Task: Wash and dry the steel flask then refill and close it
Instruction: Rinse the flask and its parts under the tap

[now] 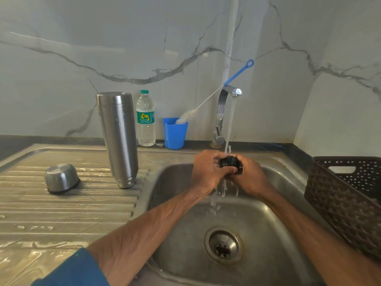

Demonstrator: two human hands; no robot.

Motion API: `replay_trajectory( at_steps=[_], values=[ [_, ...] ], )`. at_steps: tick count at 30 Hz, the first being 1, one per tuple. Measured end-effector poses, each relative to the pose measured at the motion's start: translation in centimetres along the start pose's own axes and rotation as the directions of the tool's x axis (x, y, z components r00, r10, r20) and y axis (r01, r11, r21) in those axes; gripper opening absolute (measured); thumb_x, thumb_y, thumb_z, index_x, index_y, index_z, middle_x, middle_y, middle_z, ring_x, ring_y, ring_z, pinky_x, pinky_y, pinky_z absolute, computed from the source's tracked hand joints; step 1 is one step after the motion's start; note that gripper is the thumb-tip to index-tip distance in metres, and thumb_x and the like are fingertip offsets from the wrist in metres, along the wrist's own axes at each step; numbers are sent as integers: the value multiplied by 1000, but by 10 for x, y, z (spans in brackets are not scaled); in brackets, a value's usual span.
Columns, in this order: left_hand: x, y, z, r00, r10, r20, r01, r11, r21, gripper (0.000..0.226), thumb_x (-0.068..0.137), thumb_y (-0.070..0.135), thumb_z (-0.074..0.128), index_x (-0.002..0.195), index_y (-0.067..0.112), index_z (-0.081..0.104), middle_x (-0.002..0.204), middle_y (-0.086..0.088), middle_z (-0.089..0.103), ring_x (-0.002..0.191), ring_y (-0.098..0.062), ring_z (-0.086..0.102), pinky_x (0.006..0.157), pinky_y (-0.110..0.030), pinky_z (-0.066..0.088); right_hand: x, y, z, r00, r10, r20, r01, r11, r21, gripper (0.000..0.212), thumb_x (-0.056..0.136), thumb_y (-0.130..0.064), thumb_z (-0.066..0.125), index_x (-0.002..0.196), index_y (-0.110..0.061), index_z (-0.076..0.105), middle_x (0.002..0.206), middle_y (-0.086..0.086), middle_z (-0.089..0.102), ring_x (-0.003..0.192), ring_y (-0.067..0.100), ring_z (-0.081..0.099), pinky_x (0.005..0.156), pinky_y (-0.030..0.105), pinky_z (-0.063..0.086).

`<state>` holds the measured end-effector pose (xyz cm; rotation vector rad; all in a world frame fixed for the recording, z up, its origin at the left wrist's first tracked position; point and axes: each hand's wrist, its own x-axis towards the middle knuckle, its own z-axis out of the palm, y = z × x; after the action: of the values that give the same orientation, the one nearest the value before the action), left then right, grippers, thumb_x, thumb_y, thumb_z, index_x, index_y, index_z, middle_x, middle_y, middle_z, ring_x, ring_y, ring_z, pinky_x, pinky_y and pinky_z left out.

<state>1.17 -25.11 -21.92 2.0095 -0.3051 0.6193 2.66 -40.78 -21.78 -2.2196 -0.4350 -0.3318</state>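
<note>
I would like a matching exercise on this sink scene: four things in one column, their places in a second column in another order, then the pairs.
1 steel flask
2 black stopper
3 bottle brush
4 steel cap

A gripped by left hand and right hand under running water
B dome up on the drainboard
C standing neck down on the drainboard
D head in the blue cup

Pairs: 1-C, 2-A, 3-D, 4-B

Home kitchen: steel sink (288, 213), tap (223, 104), marble-look wall tiles (103, 48).

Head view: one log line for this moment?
step: rinsing black stopper | left hand: grips stopper | right hand: grips stopper | tap: running | steel flask: inverted on drainboard
</note>
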Motion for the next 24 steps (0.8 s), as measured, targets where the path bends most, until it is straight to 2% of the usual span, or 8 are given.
replay_trajectory(
  at_steps=[4, 7, 9, 11, 14, 18, 20, 24],
  values=[
    [1, -1, -1, 999, -26, 35, 25, 999, 24, 47, 71, 29, 96, 109, 10, 77, 102, -2, 77, 75, 7, 61, 67, -5, 50, 3, 4, -2, 999, -16, 45, 18, 999, -49, 41, 79, -26, 90, 114, -17, 70, 95, -4, 73, 82, 12, 71, 60, 18, 48],
    [5, -5, -6, 996, -74, 46, 72, 997, 38, 27, 74, 40, 92, 82, 23, 74, 78, 9, 72, 65, 0, 68, 64, -16, 58, 4, 9, -3, 994, -16, 108, 18, 1000, -20, 50, 76, -37, 91, 119, -24, 67, 105, -8, 73, 93, 12, 71, 70, 25, 52],
    [9, -6, -11, 991, -103, 84, 102, 995, 17, 26, 80, 44, 87, 74, 24, 71, 68, 11, 71, 57, 3, 67, 58, -15, 57, 4, 8, -3, 990, -4, 144, -4, 998, 59, 52, 78, -43, 89, 121, -26, 65, 108, -9, 72, 96, 11, 71, 73, 25, 57],
    [13, -5, -18, 978, -158, 133, 165, 985, -42, 30, 82, 47, 84, 83, 20, 71, 73, 7, 73, 58, 2, 69, 59, -16, 59, 2, 1, -3, 984, 52, 173, -90, 972, 218, 48, 84, -37, 86, 123, -22, 64, 102, -5, 73, 81, 7, 70, 60, 18, 53],
    [19, -1, -26, 966, -132, 222, 161, 980, -115, 36, 90, 44, 78, 107, 13, 72, 94, 0, 78, 72, -17, 78, 69, -39, 67, 2, -4, -11, 962, 109, 251, -207, 890, 407, 37, 90, -33, 80, 119, -15, 65, 79, 0, 65, 56, 8, 54, 44, 20, 42],
    [25, -1, -33, 947, -94, 306, 162, 965, -206, 36, 94, 30, 76, 120, 7, 68, 108, -6, 74, 82, -23, 77, 70, -44, 67, 1, -6, -31, 909, 72, 409, -300, 796, 525, 32, 96, -36, 70, 115, -11, 67, 89, 2, 64, 57, 7, 38, 43, 18, 25],
    [27, -2, -37, 934, -81, 347, 165, 961, -222, 40, 94, 27, 75, 127, 7, 65, 116, -8, 71, 91, -25, 77, 71, -46, 67, -1, -6, -36, 880, 68, 471, -339, 783, 521, 35, 101, -39, 63, 118, -8, 68, 91, 0, 67, 58, 7, 36, 43, 18, 26],
    [28, -6, -38, 912, 81, 402, -21, 988, -152, 28, 103, 23, 63, 126, 8, 71, 112, -10, 76, 89, -21, 78, 70, -36, 66, 0, -4, -33, 854, 49, 518, -376, 747, 549, 38, 104, -40, 58, 119, -6, 63, 92, 4, 65, 59, 7, 40, 41, 16, 30]
  ],
)
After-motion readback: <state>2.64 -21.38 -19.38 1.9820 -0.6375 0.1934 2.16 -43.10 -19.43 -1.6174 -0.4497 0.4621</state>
